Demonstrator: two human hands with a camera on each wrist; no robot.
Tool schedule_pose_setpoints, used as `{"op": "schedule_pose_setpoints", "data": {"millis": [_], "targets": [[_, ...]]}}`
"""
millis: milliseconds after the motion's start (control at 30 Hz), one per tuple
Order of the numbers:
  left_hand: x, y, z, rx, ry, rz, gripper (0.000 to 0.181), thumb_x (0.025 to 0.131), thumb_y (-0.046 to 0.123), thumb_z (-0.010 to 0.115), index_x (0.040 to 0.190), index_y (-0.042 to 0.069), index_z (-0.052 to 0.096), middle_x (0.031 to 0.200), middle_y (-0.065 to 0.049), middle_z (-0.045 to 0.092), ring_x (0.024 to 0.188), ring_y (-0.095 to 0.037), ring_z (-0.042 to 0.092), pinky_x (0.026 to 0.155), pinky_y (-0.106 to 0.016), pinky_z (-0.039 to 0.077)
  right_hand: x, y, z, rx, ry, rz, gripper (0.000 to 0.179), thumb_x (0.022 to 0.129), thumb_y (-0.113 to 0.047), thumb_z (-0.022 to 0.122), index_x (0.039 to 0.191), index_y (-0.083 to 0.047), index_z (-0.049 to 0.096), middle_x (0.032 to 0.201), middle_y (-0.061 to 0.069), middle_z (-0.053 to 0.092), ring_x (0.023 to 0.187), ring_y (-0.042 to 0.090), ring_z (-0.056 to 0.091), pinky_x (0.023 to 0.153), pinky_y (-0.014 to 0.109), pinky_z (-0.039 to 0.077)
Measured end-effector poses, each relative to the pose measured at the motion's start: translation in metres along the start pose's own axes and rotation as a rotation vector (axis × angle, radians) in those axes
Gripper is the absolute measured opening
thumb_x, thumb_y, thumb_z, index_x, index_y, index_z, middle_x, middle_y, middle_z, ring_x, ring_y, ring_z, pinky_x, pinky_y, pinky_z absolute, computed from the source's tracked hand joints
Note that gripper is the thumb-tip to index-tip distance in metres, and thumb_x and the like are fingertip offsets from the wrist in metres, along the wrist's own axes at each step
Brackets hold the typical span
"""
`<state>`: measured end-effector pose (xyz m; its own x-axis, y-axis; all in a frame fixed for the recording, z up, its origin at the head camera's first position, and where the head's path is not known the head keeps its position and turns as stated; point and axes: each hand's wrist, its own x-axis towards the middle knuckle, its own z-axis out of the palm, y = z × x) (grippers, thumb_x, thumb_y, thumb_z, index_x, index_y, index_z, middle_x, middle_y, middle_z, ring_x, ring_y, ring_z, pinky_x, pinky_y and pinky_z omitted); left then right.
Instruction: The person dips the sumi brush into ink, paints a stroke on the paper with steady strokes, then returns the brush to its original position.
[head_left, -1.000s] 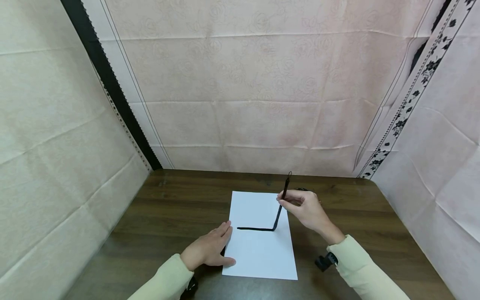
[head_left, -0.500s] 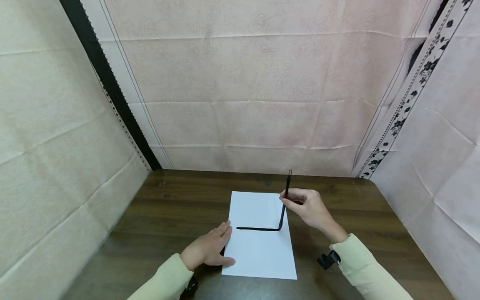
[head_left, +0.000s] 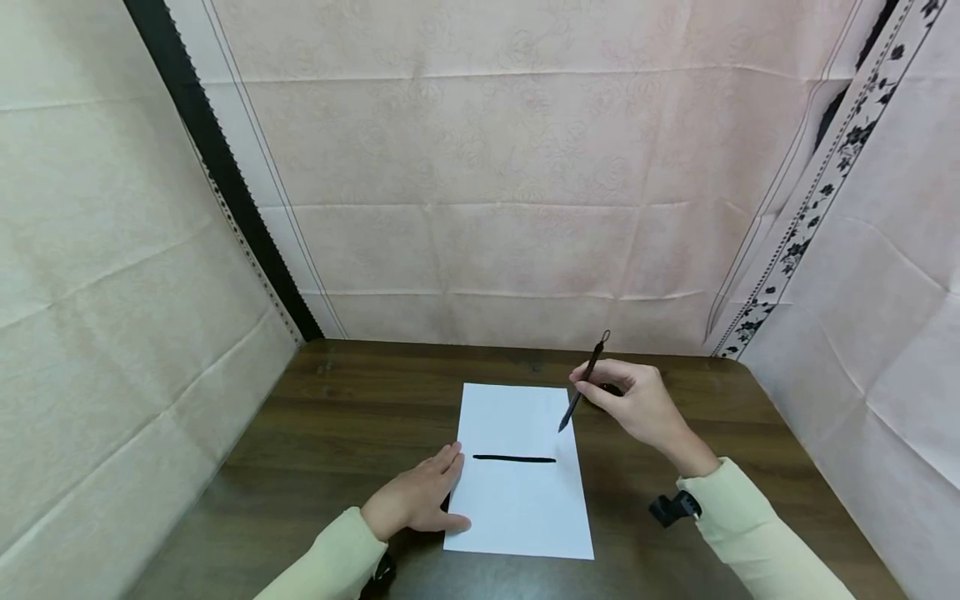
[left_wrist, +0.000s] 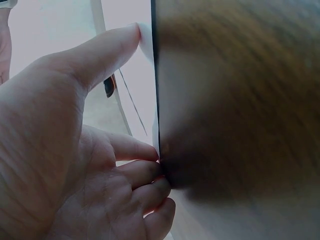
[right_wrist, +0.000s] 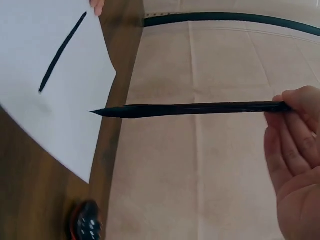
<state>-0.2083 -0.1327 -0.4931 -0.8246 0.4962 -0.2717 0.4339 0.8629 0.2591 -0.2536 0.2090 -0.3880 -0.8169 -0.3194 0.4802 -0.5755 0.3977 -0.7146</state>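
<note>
A slim dark writing brush (right_wrist: 190, 108) with a pointed black tip is pinched between the thumb and fingers of my right hand (head_left: 637, 404). It slants, loop end up, with its tip over the upper right part of a white sheet of paper (head_left: 517, 512). One straight black ink stroke (head_left: 514, 458) runs across the sheet's middle. My left hand (head_left: 420, 496) rests at the sheet's left edge, fingers extended and thumb on its lower left part. In the left wrist view, the left fingertips (left_wrist: 159, 172) meet the paper's edge.
The brown wooden table (head_left: 337, 425) extends around the paper. A small glossy dark object (right_wrist: 86, 220) stands beyond the sheet's right side, mostly hidden behind my right hand in the head view. Pale patterned cloth (head_left: 510, 208) encloses the table's back and sides.
The brush first moves right along the paper, lengthening the ink stroke. Then my right hand lifts it off the stroke's right end, up and to the right. My left hand stays in place.
</note>
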Motion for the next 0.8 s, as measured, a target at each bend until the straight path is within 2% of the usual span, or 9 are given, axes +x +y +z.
{"op": "schedule_pose_setpoints", "data": {"millis": [133,200,333,433,533,600,800], "targets": [[0.0,-0.001,0.001,-0.01,-0.001,-0.002,0.101,0.081,0.064,0.065,0.154,0.007,0.024,0.164,-0.008,0.015,0.151,-0.025,0.019,0.119,-0.047,0.03,0.002,-0.002,-0.011,-0.032,0.024,-0.11,0.017,0.087,-0.016,0.072,0.102,-0.023,0.073,0.098,-0.006,0.075,0.092,0.008,0.071,0.076,0.019,0.056],[0.0,-0.001,0.001,-0.007,0.001,-0.003,0.101,0.08,0.064,0.065,0.154,0.007,0.024,0.164,-0.008,0.015,0.151,-0.025,0.019,0.118,-0.047,0.03,0.003,-0.002,-0.017,-0.069,0.041,-0.168,0.022,0.085,-0.01,0.073,0.102,-0.024,0.073,0.099,-0.004,0.075,0.094,0.008,0.071,0.08,0.017,0.055],[0.001,-0.002,0.001,0.005,0.004,0.0,0.101,0.08,0.064,0.065,0.153,0.007,0.025,0.164,-0.008,0.016,0.151,-0.025,0.02,0.118,-0.047,0.031,0.004,0.0,-0.027,-0.143,0.073,-0.274,0.031,0.08,0.001,0.075,0.101,-0.022,0.074,0.098,0.001,0.076,0.093,0.007,0.07,0.078,0.011,0.052],[0.001,-0.001,0.001,0.012,0.002,0.002,0.102,0.08,0.065,0.065,0.153,0.007,0.025,0.164,-0.008,0.016,0.151,-0.025,0.019,0.119,-0.046,0.03,0.005,0.001,-0.035,-0.205,0.085,-0.366,0.037,0.075,0.006,0.077,0.101,-0.02,0.075,0.097,0.003,0.076,0.09,0.007,0.07,0.07,0.009,0.05],[0.001,-0.001,0.001,0.012,-0.004,0.002,0.102,0.08,0.065,0.064,0.154,0.007,0.024,0.164,-0.009,0.015,0.152,-0.025,0.019,0.119,-0.045,0.029,0.008,0.0,-0.043,-0.268,0.078,-0.463,0.041,0.072,0.009,0.078,0.102,-0.02,0.075,0.096,0.002,0.076,0.089,0.006,0.07,0.071,0.009,0.05],[0.0,0.0,0.0,0.014,-0.005,0.002,0.102,0.08,0.065,0.064,0.154,0.006,0.024,0.164,-0.009,0.015,0.152,-0.025,0.018,0.119,-0.045,0.029,0.009,-0.001,-0.048,-0.3,0.068,-0.516,0.044,0.07,0.009,0.079,0.103,-0.02,0.075,0.097,0.001,0.076,0.091,0.007,0.07,0.076,0.01,0.051],[-0.001,0.001,-0.001,0.011,-0.006,-0.003,0.102,0.08,0.064,0.065,0.153,0.006,0.025,0.164,-0.009,0.015,0.151,-0.026,0.019,0.119,-0.046,0.029,0.01,-0.001,-0.062,-0.397,0.026,-0.601,0.049,0.069,0.008,0.08,0.108,-0.021,0.073,0.099,-0.003,0.075,0.092,0.003,0.068,0.08,0.006,0.049]]}}
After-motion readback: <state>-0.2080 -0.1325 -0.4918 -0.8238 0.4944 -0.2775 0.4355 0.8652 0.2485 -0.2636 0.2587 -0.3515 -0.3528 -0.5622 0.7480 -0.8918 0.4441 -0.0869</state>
